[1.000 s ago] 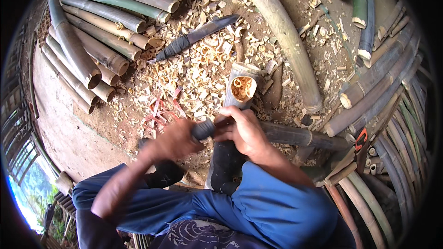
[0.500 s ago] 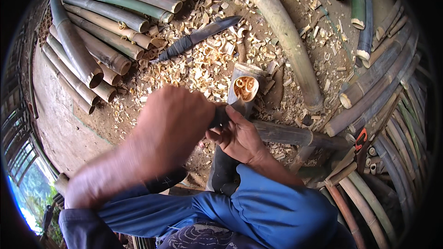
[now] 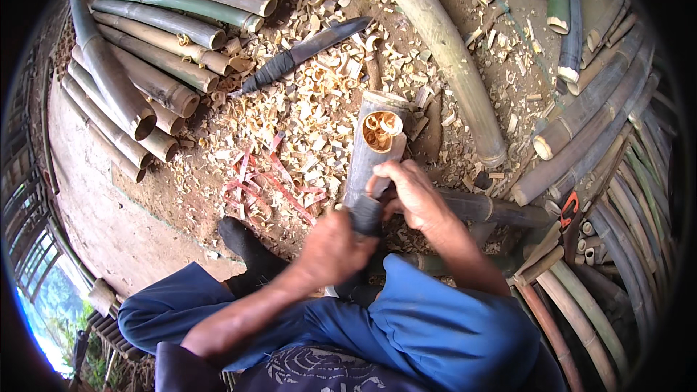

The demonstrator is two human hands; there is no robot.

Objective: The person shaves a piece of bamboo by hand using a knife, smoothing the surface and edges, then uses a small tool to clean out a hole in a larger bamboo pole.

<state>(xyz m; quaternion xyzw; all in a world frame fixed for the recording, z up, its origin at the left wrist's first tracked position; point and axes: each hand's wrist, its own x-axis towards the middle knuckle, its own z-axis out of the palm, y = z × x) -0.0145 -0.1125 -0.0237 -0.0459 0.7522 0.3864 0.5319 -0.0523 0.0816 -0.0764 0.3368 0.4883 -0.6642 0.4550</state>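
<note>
From far away, I have the left hand [image 3: 330,247] curled tight around a dark wrapped handle [image 3: 367,216]. The right hand [image 3: 414,192] is just ahead with its fingers bent, next to what looks like a thin blade [image 3: 398,147]; I can't tell whether they pinch it or only push it. Right beside both hands is the bamboo tube [image 3: 357,174], pointing away from the blue pants [image 3: 450,312], and the round hole [image 3: 381,131] near its far end has wood curls inside. To cut well here, I think the left hand should steer while the right one pushes gently, in small, slow strokes. I would lay the blade nearly flat, so it peels thin curls and doesn't dig in or split the bamboo. I'd mind the right fingertips, so near the edge, and keep the tube steady, since round things like to roll. Farther out, wood chips [image 3: 312,123] lie about the red strips [image 3: 290,203] and a big knife [image 3: 312,51], and cut bamboo [image 3: 174,25] is piled at the left.
</note>
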